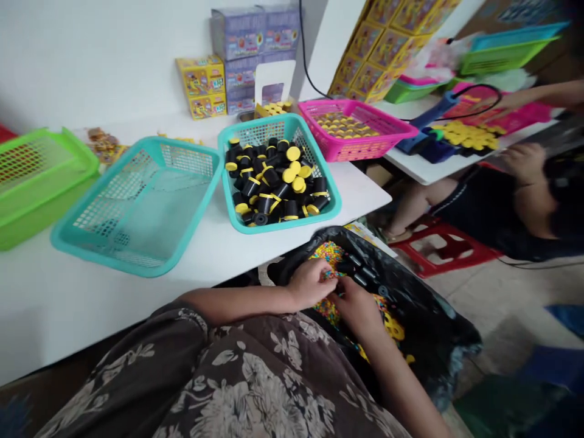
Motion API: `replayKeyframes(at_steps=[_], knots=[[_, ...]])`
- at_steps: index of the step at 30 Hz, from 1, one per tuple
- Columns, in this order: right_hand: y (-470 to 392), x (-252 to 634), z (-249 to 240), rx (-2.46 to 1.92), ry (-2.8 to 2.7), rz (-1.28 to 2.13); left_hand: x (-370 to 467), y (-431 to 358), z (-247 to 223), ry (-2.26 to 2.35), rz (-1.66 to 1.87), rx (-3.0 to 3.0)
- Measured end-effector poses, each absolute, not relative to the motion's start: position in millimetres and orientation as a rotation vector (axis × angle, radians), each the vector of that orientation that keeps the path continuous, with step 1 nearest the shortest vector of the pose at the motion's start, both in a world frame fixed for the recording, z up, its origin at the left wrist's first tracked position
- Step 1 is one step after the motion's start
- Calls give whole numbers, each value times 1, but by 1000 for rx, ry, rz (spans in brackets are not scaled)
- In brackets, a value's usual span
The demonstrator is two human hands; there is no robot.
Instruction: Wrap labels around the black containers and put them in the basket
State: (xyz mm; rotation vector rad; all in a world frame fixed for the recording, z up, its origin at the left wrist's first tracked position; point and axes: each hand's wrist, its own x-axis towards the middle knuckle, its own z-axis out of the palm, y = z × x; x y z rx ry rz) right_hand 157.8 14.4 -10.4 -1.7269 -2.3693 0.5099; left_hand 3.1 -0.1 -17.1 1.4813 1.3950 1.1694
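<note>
My left hand is curled over colourful small beads in a black plastic bag. Beads show at its fingertips. Touching or nearly touching it, my right hand has bent fingers, and what they hold is hidden. Black cylinders lie in the bag beyond my hands, and yellow pieces lie to the right of my right wrist. On the white table, a teal basket holds many black containers with yellow lids.
A second teal basket and a green basket stand on the left. A pink basket and stacked boxes are behind. On the right, another person's hand is near a red stool.
</note>
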Motion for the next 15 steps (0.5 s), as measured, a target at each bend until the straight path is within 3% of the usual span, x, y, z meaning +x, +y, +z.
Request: replayKeyframes(at_steps=[6, 15], knots=[[-2, 163, -15, -1586, -1793, 770, 2, -3, -12, 1166, 1187, 1662], [0, 193, 9, -1578, -1655, 949, 3, 3, -16, 1137, 1227, 1318]])
